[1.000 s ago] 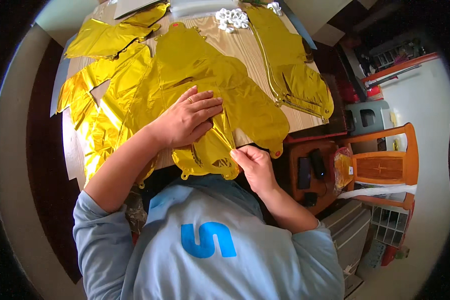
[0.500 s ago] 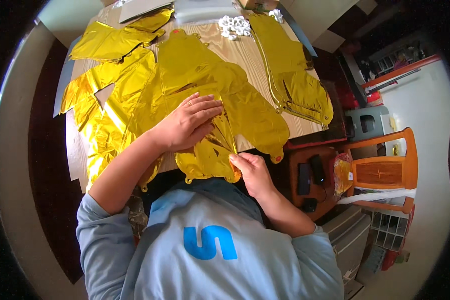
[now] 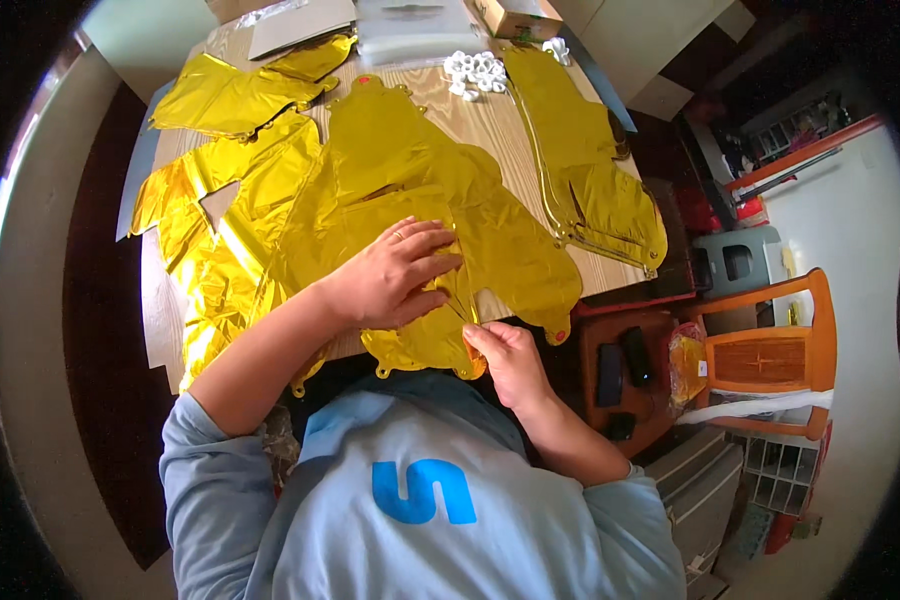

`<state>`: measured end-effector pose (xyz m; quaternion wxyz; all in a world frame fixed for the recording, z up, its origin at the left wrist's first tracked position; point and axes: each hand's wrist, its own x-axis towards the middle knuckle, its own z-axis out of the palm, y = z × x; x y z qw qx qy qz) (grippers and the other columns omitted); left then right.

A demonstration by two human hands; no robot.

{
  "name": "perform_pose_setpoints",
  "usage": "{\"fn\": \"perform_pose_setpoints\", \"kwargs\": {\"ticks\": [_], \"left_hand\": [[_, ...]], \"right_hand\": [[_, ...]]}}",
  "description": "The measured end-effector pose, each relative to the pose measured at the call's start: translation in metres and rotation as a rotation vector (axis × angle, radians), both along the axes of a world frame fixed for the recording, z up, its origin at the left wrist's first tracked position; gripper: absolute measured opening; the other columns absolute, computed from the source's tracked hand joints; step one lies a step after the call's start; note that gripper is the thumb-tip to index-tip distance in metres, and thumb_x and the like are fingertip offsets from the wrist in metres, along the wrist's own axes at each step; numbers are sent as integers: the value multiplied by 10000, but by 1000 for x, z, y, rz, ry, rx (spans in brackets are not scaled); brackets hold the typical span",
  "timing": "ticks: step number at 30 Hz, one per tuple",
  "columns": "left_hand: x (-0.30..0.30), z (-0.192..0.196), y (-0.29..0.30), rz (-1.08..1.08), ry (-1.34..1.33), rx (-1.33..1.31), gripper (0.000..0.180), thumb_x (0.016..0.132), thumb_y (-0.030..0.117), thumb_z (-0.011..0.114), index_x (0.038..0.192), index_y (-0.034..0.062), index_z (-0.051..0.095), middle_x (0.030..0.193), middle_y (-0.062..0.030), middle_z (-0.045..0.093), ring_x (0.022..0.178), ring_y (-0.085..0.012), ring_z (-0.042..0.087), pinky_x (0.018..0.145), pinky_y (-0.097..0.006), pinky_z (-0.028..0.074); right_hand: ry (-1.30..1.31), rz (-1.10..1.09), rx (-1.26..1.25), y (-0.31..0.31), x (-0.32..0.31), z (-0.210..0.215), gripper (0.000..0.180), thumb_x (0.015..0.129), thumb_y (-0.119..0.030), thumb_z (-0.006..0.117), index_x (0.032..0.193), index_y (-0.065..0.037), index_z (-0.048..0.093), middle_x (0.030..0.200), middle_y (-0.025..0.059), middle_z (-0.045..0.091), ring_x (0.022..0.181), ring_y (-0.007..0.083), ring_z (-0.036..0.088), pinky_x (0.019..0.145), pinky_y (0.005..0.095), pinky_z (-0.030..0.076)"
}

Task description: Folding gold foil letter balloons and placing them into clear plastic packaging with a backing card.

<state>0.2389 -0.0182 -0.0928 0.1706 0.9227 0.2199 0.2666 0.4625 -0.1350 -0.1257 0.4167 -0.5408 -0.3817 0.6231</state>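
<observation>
Your left hand (image 3: 395, 275) lies flat, fingers spread, pressing down on the flat, uninflated gold foil balloon (image 3: 420, 215) that rests in the middle of the light wooden table (image 3: 490, 125), its near edge hanging just over the table's front rim toward you. Your right hand (image 3: 505, 350) is closed in a pinch on the small tab at that near edge of the balloon; the fingertips hide what sits between them, so I cannot tell more than that foil is in the grip. Judgement: this film is very light, limp and slick, creases readily, and could tear at a seam, so take it at the reinforced tabs or the welded edge, not mid-panel, and hold it down with a flat palm as you do now. More gold foil balloons lie overlapped at the left (image 3: 220, 230), at the far left corner (image 3: 225, 95), and one long piece runs along the right side (image 3: 590, 170). Containers: a clear plastic bag (image 3: 410, 30) sits at the far edge, contents unreadable; a small cardboard box (image 3: 515, 15) beside it is closed. A loose cluster of small white plastic pieces (image 3: 475, 70) lies just in front of the bag, in no container.
</observation>
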Motion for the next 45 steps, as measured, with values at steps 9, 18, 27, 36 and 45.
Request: {"fn": "perform_pose_setpoints", "kwargs": {"ticks": [9, 18, 27, 36, 45], "left_hand": [[-2, -2, -2, 3, -17, 3, 492, 858, 198, 727, 1302, 20, 613, 1387, -234, 545, 1294, -434, 514, 1114, -538, 391], [1, -3, -1, 3, -24, -8, 497, 857, 211, 731, 1304, 28, 616, 1391, -233, 545, 1298, -426, 511, 1116, -538, 390], [-2, -4, -2, 18, -39, -9, 481, 871, 225, 724, 1299, 31, 618, 1395, -228, 542, 1312, -419, 504, 1121, -536, 385], [-2, -6, -1, 9, -39, -14, 474, 895, 256, 697, 1295, 17, 614, 1394, -208, 544, 1350, -391, 472, 1163, -516, 348], [-3, -6, 0, 1, -21, -35, 502, 905, 287, 689, 1314, 7, 608, 1410, -209, 531, 1365, -387, 456, 1182, -510, 326]], "right_hand": [[-592, 293, 309, 32, 40, 67, 303, 925, -258, 751, 786, 8, 707, 656, 94, 678, 600, 123, 617, 581, 318, 493], [-1182, 174, 409, 211, 23, 60, 401, 848, -420, 775, 940, -41, 683, 825, 108, 731, 816, 272, 704, 745, 400, 543], [-1100, 207, 679, 211, 3, 58, 180, 894, -214, 722, 905, -40, 682, 851, 103, 734, 807, 231, 718, 747, 370, 555], [-502, 380, 794, 203, -4, 45, 309, 956, -93, 658, 1255, -14, 642, 1229, 165, 708, 1159, 273, 668, 979, 361, 541], [-1075, 640, 1134, 216, -3, 23, 429, 1002, -285, 583, 1377, -79, 613, 1497, 91, 542, 1423, 326, 443, 1196, 448, 321]]}}
